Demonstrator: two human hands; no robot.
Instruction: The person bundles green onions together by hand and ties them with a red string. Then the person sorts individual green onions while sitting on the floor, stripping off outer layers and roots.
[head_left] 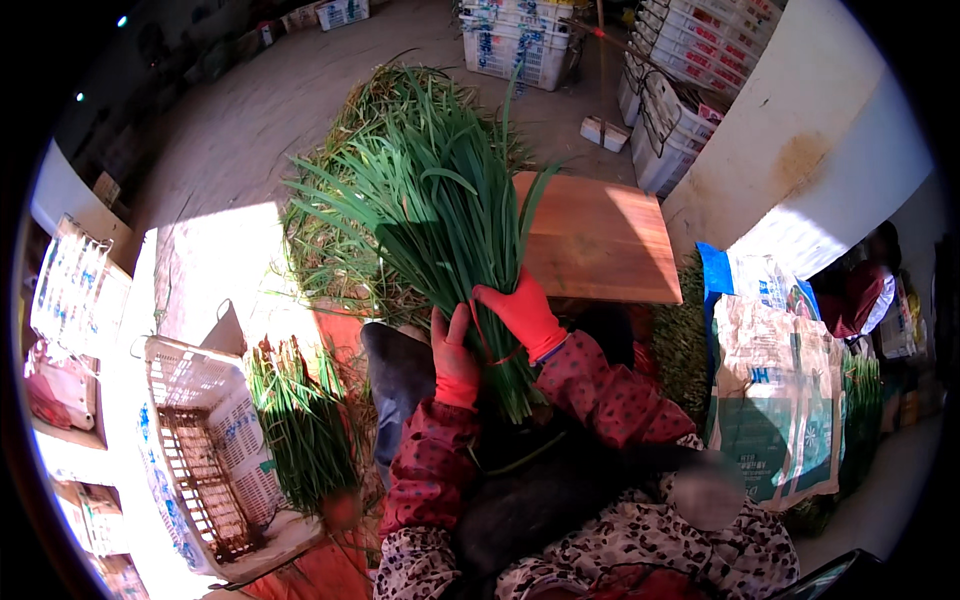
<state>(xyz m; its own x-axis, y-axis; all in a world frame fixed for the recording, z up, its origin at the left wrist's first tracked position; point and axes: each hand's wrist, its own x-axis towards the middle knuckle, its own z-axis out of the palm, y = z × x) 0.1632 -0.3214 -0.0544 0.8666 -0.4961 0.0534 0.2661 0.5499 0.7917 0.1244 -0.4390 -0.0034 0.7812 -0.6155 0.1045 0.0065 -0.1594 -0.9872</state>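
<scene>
Both hands wear red-orange gloves and close around the same bundle of long green leaves (pixel 440 220) (chives or something of that kind). The left hand (pixel 455 360) grips the stalks from the left side, fingers pointing upward along them. The right hand (pixel 520 315) wraps the bundle from the right and slightly higher, with its fingers curled across the front of the stalks. The two hands sit just beside each other, almost touching, low on the bundle near its cut end, which reaches down toward the person's lap. From the grip the leaves fan upward and outward, tilting a little to the left.

The forearms are in dark red patterned sleeves (pixel 600 385), and a dark apron lies across the lap.

Directly behind the bundle is a wooden board (pixel 600 240), partly covered by the leaf tips. To the left of the board a large heap of loose greens (pixel 330 240) lies on the ground. Lower left, a white plastic crate (pixel 200 440) stands tilted, with another bunch of greens (pixel 300 420) lying just beside it. On the right, printed sacks (pixel 780 400) lean near a pale wall, and stacked white crates (pixel 520 40) stand well apart at the far side.
</scene>
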